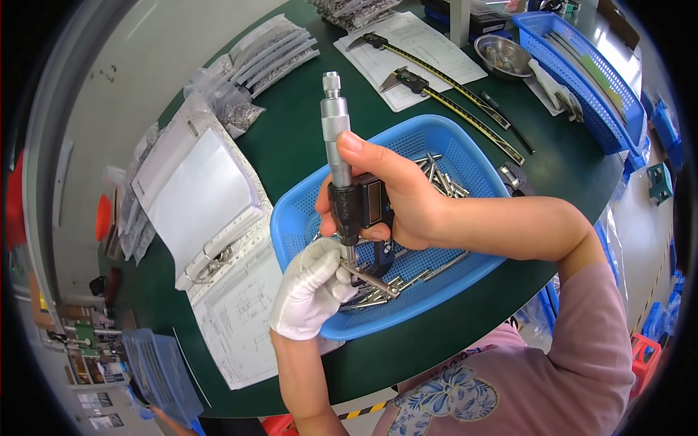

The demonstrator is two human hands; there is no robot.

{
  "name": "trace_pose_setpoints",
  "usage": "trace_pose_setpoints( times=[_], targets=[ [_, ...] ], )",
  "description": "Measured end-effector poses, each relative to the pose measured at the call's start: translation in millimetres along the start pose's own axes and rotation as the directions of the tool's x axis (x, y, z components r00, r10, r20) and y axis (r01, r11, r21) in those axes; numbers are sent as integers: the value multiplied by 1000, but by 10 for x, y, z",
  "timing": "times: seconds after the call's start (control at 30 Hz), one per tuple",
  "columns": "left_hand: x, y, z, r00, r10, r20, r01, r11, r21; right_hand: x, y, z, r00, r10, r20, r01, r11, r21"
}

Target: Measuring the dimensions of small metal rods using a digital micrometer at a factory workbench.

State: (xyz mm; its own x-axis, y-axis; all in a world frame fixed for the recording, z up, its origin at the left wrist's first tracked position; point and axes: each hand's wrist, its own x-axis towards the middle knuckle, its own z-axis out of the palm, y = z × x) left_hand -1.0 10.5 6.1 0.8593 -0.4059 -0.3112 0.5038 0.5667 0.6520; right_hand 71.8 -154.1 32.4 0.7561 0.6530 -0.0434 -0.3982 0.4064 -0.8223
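Observation:
My right hand (411,196), bare, is wrapped round a digital micrometer (335,120) held upright, its thimble at the top and its black frame with a small display below. My left hand (305,294), in a white glove, pinches a slim metal pin (378,283) near the micrometer's lower end. The pin slants down to the right; whether the measuring faces touch it is hidden by the fingers. Both hands are over a blue perforated plastic basket (287,200). Inside it lie several loose metal pins (440,178), in a pile at the far side and more beneath my hands.
Two digital calipers (465,104) lie beyond the basket, partly on a paper sheet (396,43). An open ring binder (193,200) and a drawing (243,334) are at left. Bagged parts (273,54), a metal bowl (502,58) and another blue basket (603,120) stand farther back.

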Motion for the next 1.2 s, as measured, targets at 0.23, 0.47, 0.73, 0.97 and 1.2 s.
trace_pose_setpoints(
  times=[0.23, 0.47, 0.73, 0.97, 1.2],
  targets=[
    [2, 4, 31, 997, -2, -80, -1, 999, -46, -14, -12, 16, 1000, 2, -25, -1, 1000, 26],
    [18, -23, -2, 996, 67, -52, -65, 996, 55, -10, -11, 32, 997, -25, -66, 23, 999, -29],
    [69, -189, 210, 810, 508, 293, -475, 275, 836, -17, -39, -11, 967, -215, -140, 192, 968, -159],
    [63, -232, 228, 755, 625, 201, -442, 257, 860, -21, -22, -16, 968, -215, -129, 196, 970, -141],
    [74, -228, 228, 748, 634, 198, -450, 265, 853, -26, -25, -19, 961, -242, -136, 220, 963, -156]
  ],
)
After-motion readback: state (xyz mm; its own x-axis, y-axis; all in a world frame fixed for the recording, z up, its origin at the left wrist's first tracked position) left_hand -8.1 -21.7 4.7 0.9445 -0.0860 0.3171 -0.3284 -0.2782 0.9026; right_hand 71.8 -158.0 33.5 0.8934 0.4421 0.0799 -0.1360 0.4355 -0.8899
